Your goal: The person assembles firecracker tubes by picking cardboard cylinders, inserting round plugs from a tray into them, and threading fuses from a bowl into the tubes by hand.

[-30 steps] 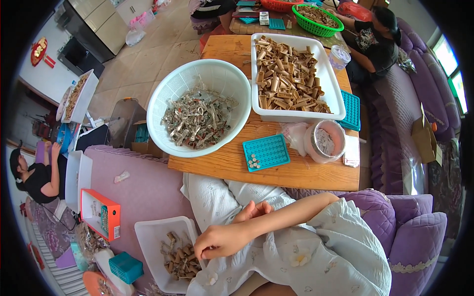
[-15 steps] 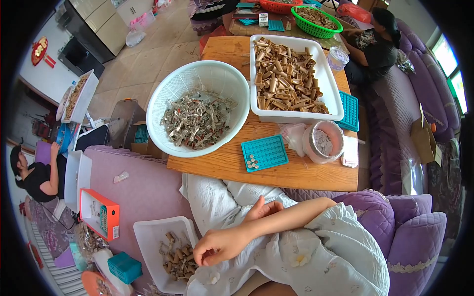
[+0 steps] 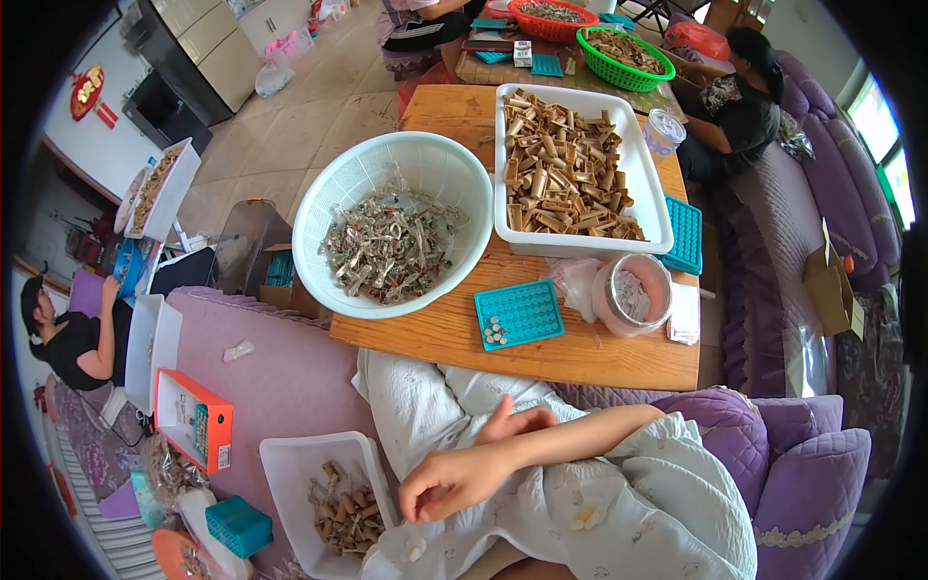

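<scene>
Head view: we note the right hand [image 3: 454, 480], fingers curled narrow and apparently empty, beside the white tray [image 3: 290, 464] of tan tubes [image 3: 345, 512]. The left hand [image 3: 512, 422] is partly hidden; its grip is indeterminable. A careless reach could tip the tray off the cushion.

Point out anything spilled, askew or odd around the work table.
Nothing looks spilled. The blue grid tray lies slightly askew near the wooden table's edge, only one corner filled with small pieces. The right hand hovers beside the white tray on the sofa.

Round basket [image 3: 406, 164] left of rectangular tray [image 3: 638, 208] on table [image 3: 580, 358] — gridded mould [image 3: 519, 313] before both.
</scene>
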Demonstrator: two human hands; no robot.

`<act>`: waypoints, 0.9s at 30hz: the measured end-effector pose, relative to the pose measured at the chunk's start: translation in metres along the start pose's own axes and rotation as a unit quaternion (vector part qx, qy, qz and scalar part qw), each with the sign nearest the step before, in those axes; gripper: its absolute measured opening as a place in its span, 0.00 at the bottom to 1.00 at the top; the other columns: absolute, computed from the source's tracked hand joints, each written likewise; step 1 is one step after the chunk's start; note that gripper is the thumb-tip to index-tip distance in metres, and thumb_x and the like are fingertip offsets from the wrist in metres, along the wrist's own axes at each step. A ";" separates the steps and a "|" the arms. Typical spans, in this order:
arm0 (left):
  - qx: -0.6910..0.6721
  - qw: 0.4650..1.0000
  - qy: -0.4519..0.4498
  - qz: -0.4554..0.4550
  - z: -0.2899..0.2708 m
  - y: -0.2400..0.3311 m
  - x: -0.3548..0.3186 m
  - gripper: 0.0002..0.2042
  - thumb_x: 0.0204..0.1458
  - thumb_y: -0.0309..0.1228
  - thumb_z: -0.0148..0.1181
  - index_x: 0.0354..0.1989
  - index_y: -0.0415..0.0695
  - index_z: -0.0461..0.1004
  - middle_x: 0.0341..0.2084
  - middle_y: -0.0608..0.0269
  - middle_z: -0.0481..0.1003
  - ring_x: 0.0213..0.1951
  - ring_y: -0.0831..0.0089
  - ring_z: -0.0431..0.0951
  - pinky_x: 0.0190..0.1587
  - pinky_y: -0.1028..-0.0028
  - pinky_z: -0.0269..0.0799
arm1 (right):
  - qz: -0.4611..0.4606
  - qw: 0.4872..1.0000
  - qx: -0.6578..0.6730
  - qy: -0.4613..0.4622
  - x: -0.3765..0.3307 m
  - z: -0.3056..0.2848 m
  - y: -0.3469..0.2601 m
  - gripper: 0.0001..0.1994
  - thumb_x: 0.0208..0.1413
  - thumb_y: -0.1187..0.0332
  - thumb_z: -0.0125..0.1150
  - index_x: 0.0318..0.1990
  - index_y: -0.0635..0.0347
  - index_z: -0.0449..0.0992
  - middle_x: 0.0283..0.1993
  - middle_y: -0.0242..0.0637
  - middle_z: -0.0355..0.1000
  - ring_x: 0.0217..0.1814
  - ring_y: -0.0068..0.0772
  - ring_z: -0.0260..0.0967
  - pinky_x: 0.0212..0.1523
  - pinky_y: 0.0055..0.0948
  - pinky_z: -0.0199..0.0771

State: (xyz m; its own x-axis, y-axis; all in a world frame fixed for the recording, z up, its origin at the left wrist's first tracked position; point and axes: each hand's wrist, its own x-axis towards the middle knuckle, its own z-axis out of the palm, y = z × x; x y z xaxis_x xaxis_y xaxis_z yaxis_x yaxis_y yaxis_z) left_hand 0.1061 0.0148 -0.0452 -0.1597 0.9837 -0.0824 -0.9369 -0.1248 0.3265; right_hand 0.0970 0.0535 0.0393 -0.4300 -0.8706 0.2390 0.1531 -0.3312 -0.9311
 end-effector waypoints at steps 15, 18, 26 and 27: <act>0.055 0.998 0.008 0.044 0.015 0.023 -0.013 0.42 0.36 0.72 0.26 0.31 0.37 0.60 0.29 0.65 0.62 0.32 0.73 0.61 0.38 0.77 0.56 | 0.001 1.000 -0.023 0.007 -0.005 -0.005 -0.008 0.05 0.48 0.75 0.50 0.34 0.65 0.68 0.32 0.33 0.65 0.32 0.23 0.64 0.32 0.21 0.64; 0.036 0.999 -0.029 0.002 0.009 0.014 0.012 0.41 0.36 0.72 0.30 0.34 0.38 0.59 0.31 0.64 0.63 0.32 0.75 0.62 0.37 0.77 0.57 | -0.048 0.999 0.003 -0.008 0.010 -0.003 -0.005 0.04 0.49 0.73 0.50 0.32 0.64 0.68 0.24 0.28 0.66 0.26 0.17 0.60 0.27 0.20 0.61; -0.085 0.996 -0.020 0.015 0.004 0.016 -0.026 0.43 0.34 0.71 0.37 0.40 0.37 0.57 0.35 0.61 0.64 0.38 0.73 0.65 0.42 0.76 0.60 | -0.046 0.998 -0.030 -0.024 -0.006 -0.003 -0.004 0.04 0.49 0.75 0.48 0.31 0.64 0.68 0.29 0.32 0.67 0.29 0.21 0.62 0.28 0.21 0.61; -0.085 0.996 -0.021 0.014 0.007 0.018 -0.026 0.43 0.34 0.71 0.37 0.40 0.37 0.57 0.35 0.61 0.64 0.38 0.73 0.65 0.42 0.76 0.60 | -0.054 0.996 -0.062 -0.044 -0.009 -0.004 -0.005 0.03 0.49 0.76 0.48 0.32 0.65 0.68 0.31 0.34 0.67 0.31 0.24 0.63 0.30 0.22 0.61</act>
State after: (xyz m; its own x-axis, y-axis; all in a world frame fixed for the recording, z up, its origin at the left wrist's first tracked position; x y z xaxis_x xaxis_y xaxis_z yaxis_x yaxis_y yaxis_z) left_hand 0.0960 -0.0120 -0.0302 -0.1770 0.9836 -0.0344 -0.9719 -0.1692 0.1634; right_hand 0.0960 0.0641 0.0406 -0.3568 -0.8633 0.3571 -0.0025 -0.3813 -0.9244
